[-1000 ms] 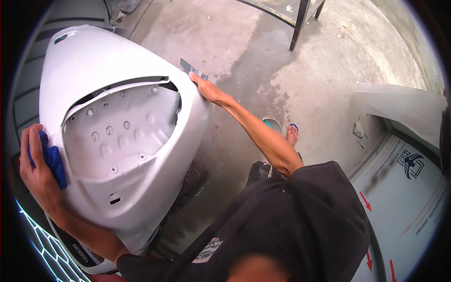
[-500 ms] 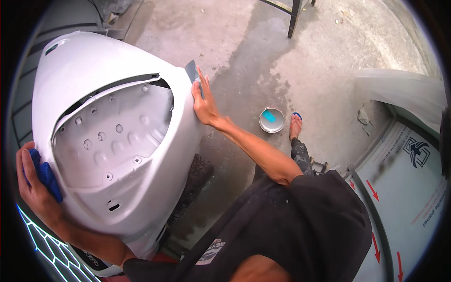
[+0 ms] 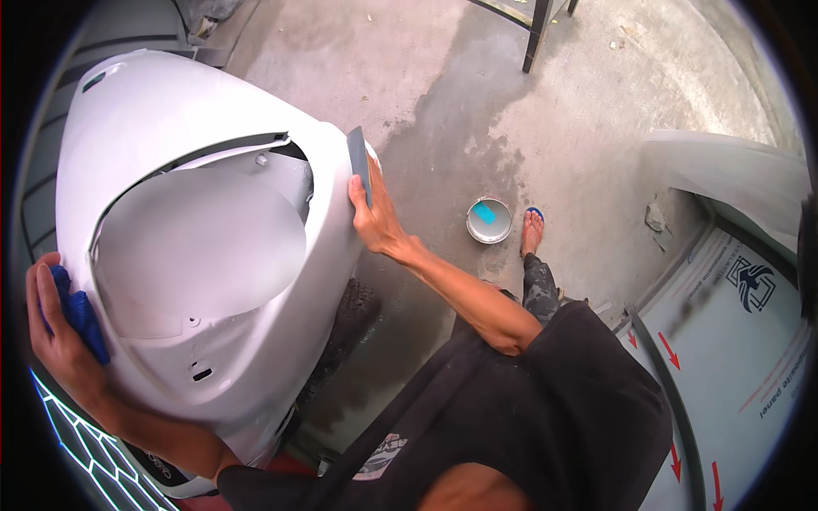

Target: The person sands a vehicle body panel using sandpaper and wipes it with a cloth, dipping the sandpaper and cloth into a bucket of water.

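A white molded scooter body panel [image 3: 196, 102] with a large recessed opening fills the left side. A smooth grey blurred oval hides most of the recess. At the panel's left edge, my left hand [image 3: 53, 319] presses a bunched blue cloth [image 3: 83, 324] against the surface. Along the opposite edge, my right hand [image 3: 379, 213] grips a thin grey sheet of sandpaper [image 3: 358, 157]. My thumb lies over the sheet's near face, and the other fingers extend behind it. The sheet's side facing the panel is hidden.
On the wet concrete floor [image 3: 434, 128] stands a white bucket [image 3: 489, 238] with a turquoise piece [image 3: 484, 213] inside, near my foot [image 3: 532, 230]. A dark tire [image 3: 345, 319] shows below the panel. A dark stand leg [image 3: 537, 38] is at the top; printed boards [image 3: 724, 315] lie right.
My right hand has slid slightly nearer along the panel's right edge, turning the sandpaper so more of its length shows. My left hand stays on the blue cloth.
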Demonstrator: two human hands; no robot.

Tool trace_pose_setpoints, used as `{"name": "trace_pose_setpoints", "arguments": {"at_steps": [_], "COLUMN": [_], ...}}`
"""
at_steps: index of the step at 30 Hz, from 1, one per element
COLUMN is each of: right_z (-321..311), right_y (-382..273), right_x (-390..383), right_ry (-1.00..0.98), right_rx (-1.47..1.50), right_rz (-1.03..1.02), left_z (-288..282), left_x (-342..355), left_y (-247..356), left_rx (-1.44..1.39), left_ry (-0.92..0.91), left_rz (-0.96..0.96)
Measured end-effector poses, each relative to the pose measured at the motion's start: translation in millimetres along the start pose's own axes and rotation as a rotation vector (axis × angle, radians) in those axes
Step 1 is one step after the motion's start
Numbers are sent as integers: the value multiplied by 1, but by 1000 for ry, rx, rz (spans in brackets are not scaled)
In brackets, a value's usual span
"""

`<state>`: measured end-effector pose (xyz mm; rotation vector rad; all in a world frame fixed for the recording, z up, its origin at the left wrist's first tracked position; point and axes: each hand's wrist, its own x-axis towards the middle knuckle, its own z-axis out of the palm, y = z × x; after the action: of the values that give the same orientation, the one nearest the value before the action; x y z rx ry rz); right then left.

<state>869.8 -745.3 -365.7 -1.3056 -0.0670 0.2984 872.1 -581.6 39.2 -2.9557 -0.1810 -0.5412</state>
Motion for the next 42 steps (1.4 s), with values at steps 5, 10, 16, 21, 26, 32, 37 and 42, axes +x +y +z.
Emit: {"name": "trace_pose_setpoints", "arguments": {"at_steps": [5, 10, 16, 21, 26, 32, 37, 42], "right_z": [-1, -10, -8, -7, -12, 5, 27, 13], "right_y": [-3, -22, -15, -13, -41, -26, -4, -6], "right_x": [14, 11, 20, 9, 10, 7, -4, 23], "right_ry": [-1, -128, -87, -56, -46, -178, 255, -82], "right_rx": [29, 165, 10, 4, -57, -33, -26, 59], "right_rz": [26, 91, -135, -244, -329, -29, -412, 39], "left_z": [-1, -2, -3, -5, -3, -3, -1, -4], "left_x": [0, -3, -3, 0, -1, -7, -3, -2], "left_y": [0, -4, -18, -23, -17, -10, -7, -10], "left_rx": [24, -1, 127, 62, 120, 111, 94, 66], "left_ry": [-13, -28, -9, -20, -55, -48, -49, -41], "left_rz": [-22, 31, 128, 85, 237, 127, 144, 102]}}
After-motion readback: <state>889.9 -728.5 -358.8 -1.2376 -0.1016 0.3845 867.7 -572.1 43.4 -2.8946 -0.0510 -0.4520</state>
